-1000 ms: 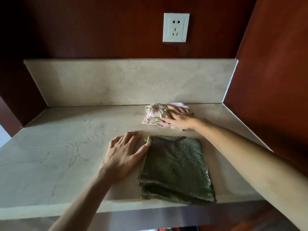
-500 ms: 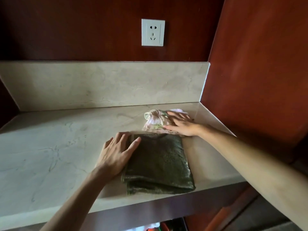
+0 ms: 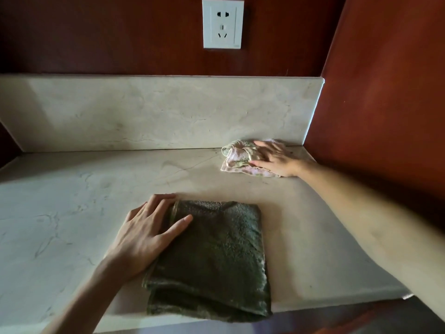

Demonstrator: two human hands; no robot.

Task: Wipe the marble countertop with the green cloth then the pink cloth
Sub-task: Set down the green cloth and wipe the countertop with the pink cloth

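Note:
A folded dark green cloth (image 3: 216, 256) lies at the front edge of the beige marble countertop (image 3: 72, 213). My left hand (image 3: 147, 232) rests flat on the cloth's left edge, fingers straight, thumb across the cloth. A crumpled pink cloth (image 3: 237, 157) with green trim sits in the back right corner against the backsplash. My right hand (image 3: 274, 160) lies flat on its right part, fingers spread and straight.
A marble backsplash (image 3: 156, 112) runs along the back. Dark red wall panels close off the back and the right side (image 3: 385, 104). A white wall socket (image 3: 222, 24) sits above the backsplash. The countertop's front edge drops away below the green cloth.
My left hand has slid further onto the green cloth's left edge. The pink cloth under my right hand now lies farther from the green cloth, by the corner. The camera view has shifted.

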